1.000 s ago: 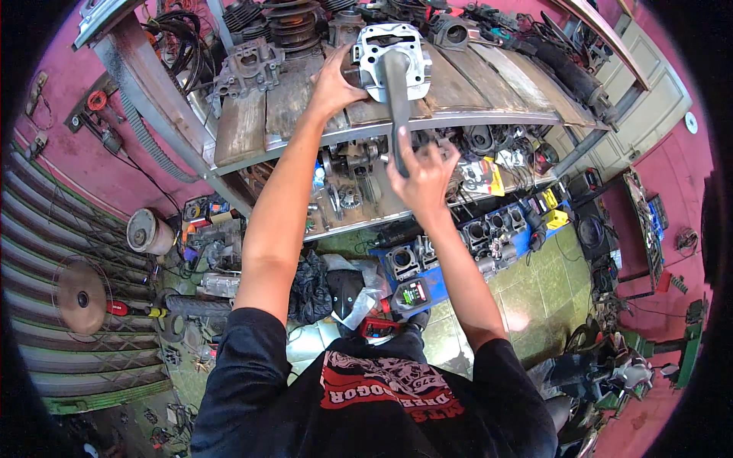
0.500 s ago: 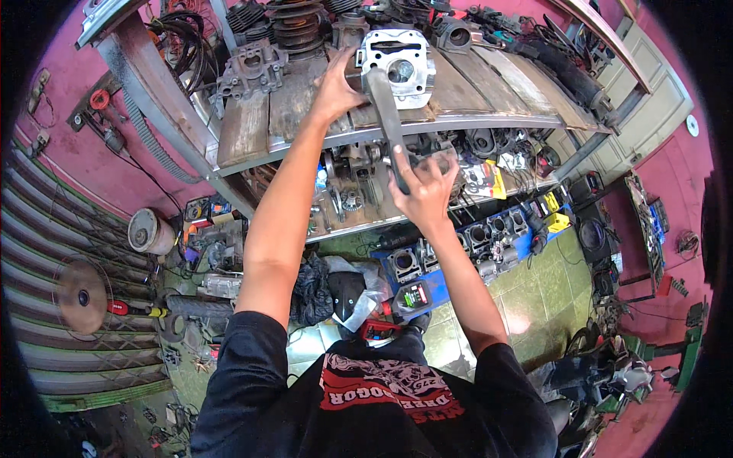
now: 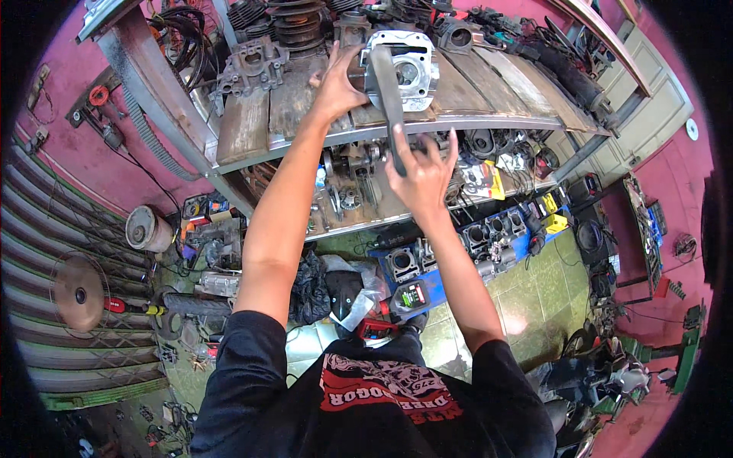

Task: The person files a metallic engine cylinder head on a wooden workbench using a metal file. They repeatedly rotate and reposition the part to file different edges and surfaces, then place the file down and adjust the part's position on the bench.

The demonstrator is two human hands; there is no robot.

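Note:
A silvery engine cylinder head (image 3: 418,85) stands on the wooden shelf top, its flat face with ports and a round chamber turned toward me. My left hand (image 3: 337,88) grips its left side, thumb and fingers curled against the edge. My right hand (image 3: 421,179) pinches a long, flat grey file-like bar (image 3: 388,88) between thumb and forefinger, the other fingers spread apart. The bar slants up from that hand, and its broad far end overlaps the left part of the head's face, covering some of the openings. Whether the bar touches the face cannot be told.
Another dull cylinder head (image 3: 252,67) and a finned cylinder (image 3: 296,23) stand behind on the plank top (image 3: 294,114). The lower shelf holds loose engine parts. Several cylinder blocks lie on a blue mat (image 3: 433,286) on the floor. A metal post (image 3: 156,91) rises at the left.
The bar has slid farther up over the cylinder head's face. My right hand has moved a little with it, its outer fingers spreading wider. My left hand keeps its grip.

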